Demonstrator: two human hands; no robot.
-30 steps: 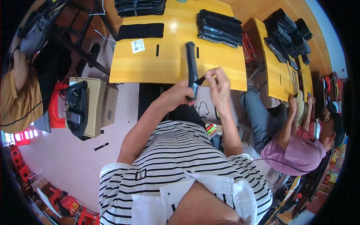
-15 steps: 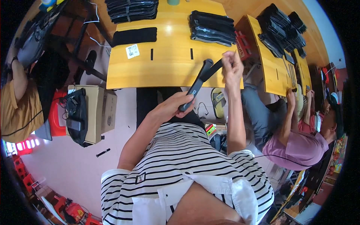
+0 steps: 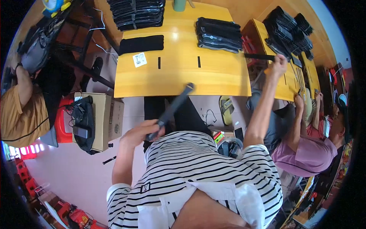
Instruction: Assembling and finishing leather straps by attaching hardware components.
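My left hand (image 3: 139,131) is closed on the lower end of a long black strap-like piece (image 3: 174,107), held tilted above my lap with its ring-like upper end near the table edge; motion blurs it. Out past the table's right side, my right hand (image 3: 278,66) pinches a narrow black strip (image 3: 259,57) that points left. No link between the two pieces shows. On the yellow table (image 3: 221,82) lie two short black strips, one on the left (image 3: 159,63) and one on the right (image 3: 199,62).
Toward the back of the table are a black folded piece (image 3: 141,44), a white label (image 3: 140,59), a tall black stack (image 3: 137,15) and another black pile (image 3: 219,34). A cardboard box (image 3: 101,126) stands left. Co-workers sit on both sides, one in a purple shirt (image 3: 305,154).
My hands have moved apart: the right one outward to the right with the narrow strip, the left one down and left with the strap-like piece. The two black pieces no longer overlap.
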